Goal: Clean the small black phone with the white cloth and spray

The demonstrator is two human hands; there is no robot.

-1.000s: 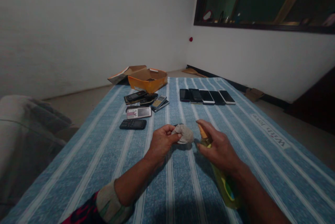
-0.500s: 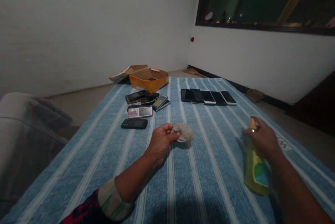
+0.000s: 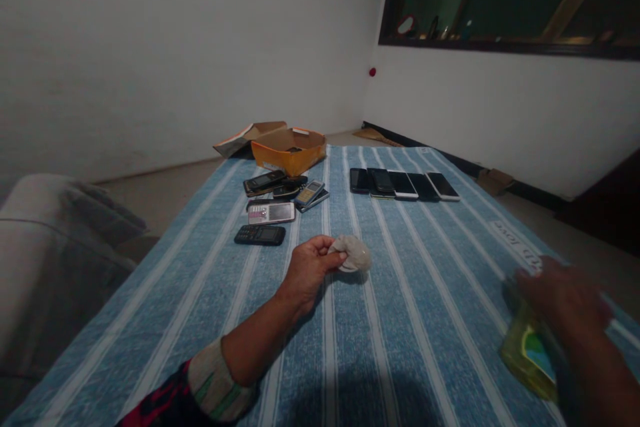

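Clenching cloth (image 3: 354,254) in left hand (image 3: 311,268), right fingers (image 3: 543,277) blurred on far-pointing spray bottle (image 3: 525,357)

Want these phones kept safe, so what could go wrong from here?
The yellow plastic bottle sits tilted under the blurred right hand, close to the edge of the striped blue cover, so it could slip off. If it holds liquid, a spill might spread across the cover toward the row of smartphones. The grey cloth in the left hand could knock the nearby keypad phones if swept sideways.
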